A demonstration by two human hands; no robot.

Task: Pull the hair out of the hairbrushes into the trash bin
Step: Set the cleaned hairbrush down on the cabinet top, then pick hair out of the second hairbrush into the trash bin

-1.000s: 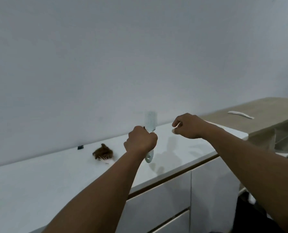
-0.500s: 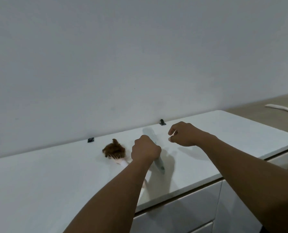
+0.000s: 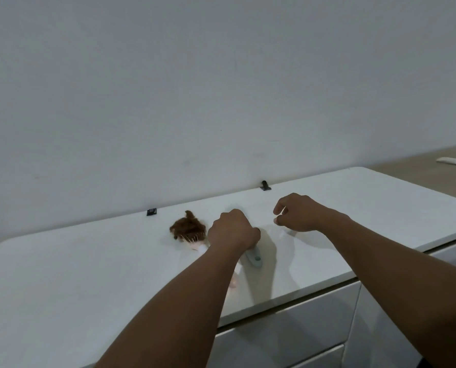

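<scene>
Head view, one frame. White counter (image 3: 354,208) against a plain wall; drawer fronts below its near edge.

Left hand (image 3: 233,231): closed in a fist around the handle of a pale grey-green brush (image 3: 254,257). Only the handle end shows, poking out below the fist and lying on or just above the counter; the head is hidden behind the knuckles, so whether it carries hair cannot be told. Handle axis runs roughly from the near edge toward the wall, tilted a little left at the far end.

Right hand (image 3: 297,213): curled, fingertips pinched narrow near the thumb. Something pale shows at the pinch, too small to identify. It hovers just right of the left fist, apart from it.

Second brush (image 3: 195,241): pale pink, lying on the counter just left of the left hand, partly hidden under the left forearm. Its head points away-left and carries a thick brown hair (image 3: 187,228) clump over the bristles; its handle runs back toward the near edge beneath the arm.

Key relation: the loaded brush lies to the left of both hands, touching or nearly touching the left wrist side. The left hand is much nearer, but it is occupied; the right would have to cross over the left arm to reach it.

Judgement: the grey-green brush needs setting down before the left hand can take the pink one along its handle axis.

Trash bin: not in view. A white strip lies on the wooden surface at far right, identity unclear.
</scene>
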